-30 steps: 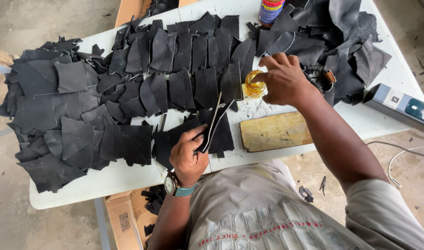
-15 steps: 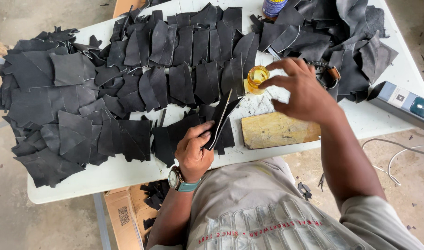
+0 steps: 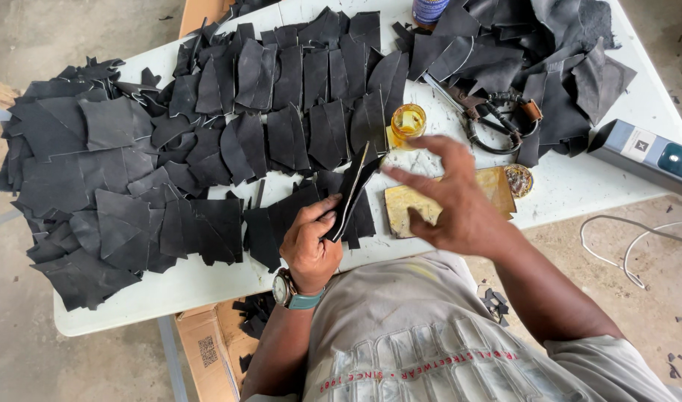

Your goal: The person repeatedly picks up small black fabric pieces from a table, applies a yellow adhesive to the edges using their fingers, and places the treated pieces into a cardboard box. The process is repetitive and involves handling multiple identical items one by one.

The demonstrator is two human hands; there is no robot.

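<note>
The left hand (image 3: 309, 242) was closed around a black leather piece (image 3: 350, 195), thumb and fingers pinching its lower end so that the piece stood on edge and tilted up and away from the palm. A wristwatch (image 3: 285, 289) with a teal strap sat on that wrist. The right hand (image 3: 451, 201) was open and empty, its fingers spread and reaching left toward the upper end of the held piece; whether a fingertip touched it could not be told. Under this hand lay a yellowish-brown board (image 3: 415, 205), and just beyond its fingertips stood a small jar of amber liquid (image 3: 408, 123). To the right of the hand lay a round tin lid (image 3: 517, 180), and farther out a pair of dark-handled shears (image 3: 490, 119).

Both hands worked over a white table (image 3: 579, 186). Rows of overlapping black leather cut-outs (image 3: 207, 149) covered it to the left of and beyond the left hand. A grey box (image 3: 650, 156) rested at the table's right edge. Below the table's near edge stood a cardboard box (image 3: 207, 350) on a bare concrete floor (image 3: 28, 357), with a white cord (image 3: 623, 246) lying to the right.
</note>
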